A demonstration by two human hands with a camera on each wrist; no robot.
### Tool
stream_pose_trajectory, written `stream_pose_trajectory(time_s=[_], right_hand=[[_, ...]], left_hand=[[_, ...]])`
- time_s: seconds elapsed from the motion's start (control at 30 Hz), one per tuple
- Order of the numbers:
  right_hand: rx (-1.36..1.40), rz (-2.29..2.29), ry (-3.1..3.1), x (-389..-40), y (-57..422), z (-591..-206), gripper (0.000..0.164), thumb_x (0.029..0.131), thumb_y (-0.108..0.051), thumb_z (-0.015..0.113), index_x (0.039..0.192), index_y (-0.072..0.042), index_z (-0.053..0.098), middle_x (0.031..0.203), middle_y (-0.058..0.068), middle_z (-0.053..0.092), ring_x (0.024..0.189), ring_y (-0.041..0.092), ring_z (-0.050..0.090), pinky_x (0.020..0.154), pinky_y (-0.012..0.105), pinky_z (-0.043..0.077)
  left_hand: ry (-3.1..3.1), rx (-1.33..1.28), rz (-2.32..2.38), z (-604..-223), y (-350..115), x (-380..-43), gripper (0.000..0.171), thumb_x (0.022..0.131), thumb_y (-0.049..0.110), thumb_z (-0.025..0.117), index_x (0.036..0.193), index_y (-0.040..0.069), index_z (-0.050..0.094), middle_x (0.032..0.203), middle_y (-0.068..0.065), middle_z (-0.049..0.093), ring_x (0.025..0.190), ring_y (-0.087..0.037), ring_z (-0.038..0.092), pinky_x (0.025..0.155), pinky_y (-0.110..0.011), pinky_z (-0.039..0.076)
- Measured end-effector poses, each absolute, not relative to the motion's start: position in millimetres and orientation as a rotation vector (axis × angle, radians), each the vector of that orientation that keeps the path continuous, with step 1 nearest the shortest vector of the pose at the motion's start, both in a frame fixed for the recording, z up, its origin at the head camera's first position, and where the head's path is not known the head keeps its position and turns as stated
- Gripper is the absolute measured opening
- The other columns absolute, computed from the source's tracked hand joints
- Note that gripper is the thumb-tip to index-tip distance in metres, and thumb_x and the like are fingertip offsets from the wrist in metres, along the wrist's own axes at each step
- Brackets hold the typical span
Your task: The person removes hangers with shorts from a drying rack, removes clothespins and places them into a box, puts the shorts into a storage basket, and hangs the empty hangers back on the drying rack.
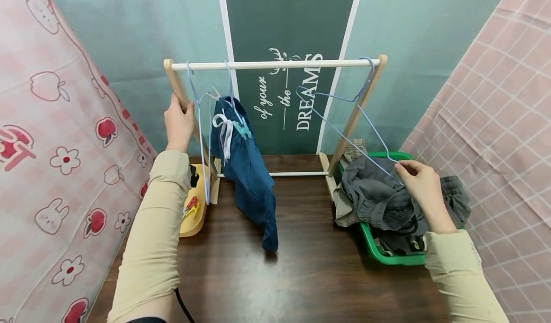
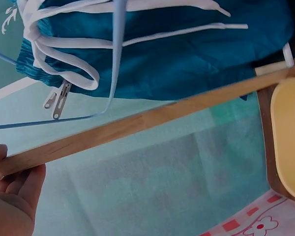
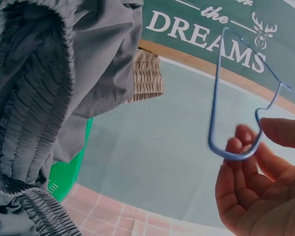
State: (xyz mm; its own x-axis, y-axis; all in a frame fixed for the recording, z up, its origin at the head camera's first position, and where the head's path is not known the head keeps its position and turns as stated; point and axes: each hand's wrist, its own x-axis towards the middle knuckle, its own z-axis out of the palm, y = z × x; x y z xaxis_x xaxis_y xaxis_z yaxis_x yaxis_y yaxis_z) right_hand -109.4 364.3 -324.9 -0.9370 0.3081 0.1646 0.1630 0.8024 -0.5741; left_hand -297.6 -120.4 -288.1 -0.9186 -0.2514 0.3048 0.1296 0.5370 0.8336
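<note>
My left hand (image 1: 178,124) grips the left wooden upright (image 2: 137,125) of a small clothes rack, fingers wrapped around it. At the rack's right end, a blue wire hanger (image 1: 373,128) hooks over the white rail (image 1: 275,65). My right hand (image 1: 424,189) pinches that hanger's lower corner between thumb and fingers, tilting it out to the right. Blue trousers (image 1: 251,170) with a white drawstring (image 1: 225,134) hang on another hanger, held by a light blue clip (image 1: 242,129) and a metal clip (image 2: 61,101). A bare blue hanger (image 1: 201,141) hangs beside my left hand.
Below my right hand stands a green basket (image 1: 398,260) heaped with grey clothes (image 1: 379,189). A yellow tray (image 1: 193,227) holding red and yellow clips (image 1: 191,206) sits at the rack's left foot. Patterned cloths enclose the dark wooden table (image 1: 292,284) on both sides and behind.
</note>
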Motion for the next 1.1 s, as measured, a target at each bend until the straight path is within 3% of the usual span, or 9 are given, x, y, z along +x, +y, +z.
stream_pose_trajectory(time_s=[0.1, 0.2, 0.27, 0.33, 0.47, 0.73, 1.0, 1.1], right_hand=[[-0.351, 0.877, -2.717, -111, 361, -323, 0.055, 0.101, -0.037, 0.041, 0.136, 0.005, 0.047, 0.122, 0.033, 0.054, 0.108, 0.046, 0.051, 0.081, 0.054, 0.044], [-0.362, 0.927, -2.571, -113, 351, -319, 0.054, 0.101, -0.034, 0.043, 0.140, 0.003, 0.042, 0.128, 0.032, 0.047, 0.117, 0.045, 0.045, 0.093, 0.057, 0.039], [-0.358, 0.962, -2.390, -115, 340, -316, 0.049, 0.100, -0.029, 0.046, 0.138, 0.001, 0.046, 0.127, 0.022, 0.050, 0.118, 0.036, 0.046, 0.100, 0.049, 0.039], [-0.304, 1.000, -2.187, -115, 327, -310, 0.040, 0.099, -0.022, 0.049, 0.132, 0.000, 0.053, 0.120, 0.004, 0.054, 0.114, 0.021, 0.050, 0.101, 0.036, 0.039], [-0.141, 1.136, -1.964, -119, 296, -292, 0.027, 0.096, -0.012, 0.052, 0.119, -0.001, 0.064, 0.103, -0.024, 0.052, 0.099, -0.005, 0.050, 0.087, 0.017, 0.039], [0.054, 1.554, -2.175, -148, 235, -262, 0.031, 0.098, -0.015, 0.051, 0.122, 0.004, 0.059, 0.103, -0.012, 0.061, 0.096, -0.001, 0.059, 0.086, 0.014, 0.048], [0.119, 2.173, -2.202, -189, 185, -271, 0.036, 0.099, -0.005, 0.047, 0.129, 0.015, 0.048, 0.092, -0.010, 0.064, 0.084, -0.003, 0.064, 0.080, 0.012, 0.052], [0.065, 2.308, -2.225, -200, 168, -276, 0.038, 0.100, -0.007, 0.046, 0.134, 0.011, 0.047, 0.105, 0.004, 0.067, 0.086, -0.001, 0.065, 0.083, 0.013, 0.052]], left_hand=[[-2.408, 0.095, -1.308, -289, -119, -298, 0.042, 0.101, 0.027, 0.044, 0.139, 0.008, 0.041, 0.128, -0.025, 0.058, 0.110, -0.039, 0.062, 0.092, -0.052, 0.052], [-2.409, 0.096, -1.294, -290, -117, -299, 0.042, 0.102, 0.026, 0.043, 0.140, 0.009, 0.040, 0.128, -0.025, 0.059, 0.108, -0.039, 0.063, 0.091, -0.051, 0.052], [-2.403, 0.095, -1.282, -291, -115, -300, 0.042, 0.102, 0.025, 0.043, 0.140, 0.008, 0.040, 0.126, -0.025, 0.059, 0.106, -0.039, 0.063, 0.090, -0.051, 0.053], [-2.395, 0.098, -1.282, -292, -113, -302, 0.041, 0.102, 0.024, 0.043, 0.140, 0.008, 0.041, 0.127, -0.024, 0.060, 0.107, -0.038, 0.063, 0.090, -0.051, 0.053], [-2.386, 0.105, -1.284, -292, -110, -303, 0.041, 0.102, 0.023, 0.044, 0.139, 0.008, 0.041, 0.128, -0.024, 0.059, 0.109, -0.038, 0.063, 0.091, -0.051, 0.052], [-2.362, 0.133, -1.289, -289, -111, -303, 0.040, 0.101, 0.023, 0.043, 0.139, 0.009, 0.043, 0.129, -0.022, 0.059, 0.110, -0.036, 0.063, 0.092, -0.049, 0.053], [-2.353, 0.160, -1.265, -291, -113, -304, 0.039, 0.101, 0.023, 0.045, 0.138, 0.009, 0.044, 0.129, -0.022, 0.060, 0.110, -0.036, 0.063, 0.093, -0.048, 0.052], [-2.348, 0.166, -1.261, -292, -114, -303, 0.040, 0.101, 0.022, 0.046, 0.138, 0.009, 0.044, 0.129, -0.022, 0.060, 0.110, -0.035, 0.063, 0.093, -0.047, 0.052]])
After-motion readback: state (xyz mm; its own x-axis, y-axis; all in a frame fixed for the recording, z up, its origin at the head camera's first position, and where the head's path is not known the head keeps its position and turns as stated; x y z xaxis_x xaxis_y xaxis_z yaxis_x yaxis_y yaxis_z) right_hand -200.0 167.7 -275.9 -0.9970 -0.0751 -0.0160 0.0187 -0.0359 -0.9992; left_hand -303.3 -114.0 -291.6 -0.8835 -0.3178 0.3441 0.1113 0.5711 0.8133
